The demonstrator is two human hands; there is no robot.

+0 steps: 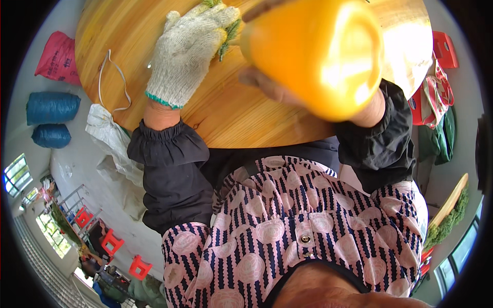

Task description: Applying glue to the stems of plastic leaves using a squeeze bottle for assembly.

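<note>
Bright daylight all round me, pouring in from the windows (18, 174) at the lower left. My orange cup (316, 54), close to the lens at upper centre, is blurred and blown out with glare. Glare also whitens the wooden table (405, 46) at upper right. Edges bend hard, corners go black.

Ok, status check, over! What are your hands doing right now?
Left hand, white knit glove, flat on round wooden table, touching green sprigs. Right hand, bare, gripping blurred orange plastic cup. Nothing between them. Over.
</note>
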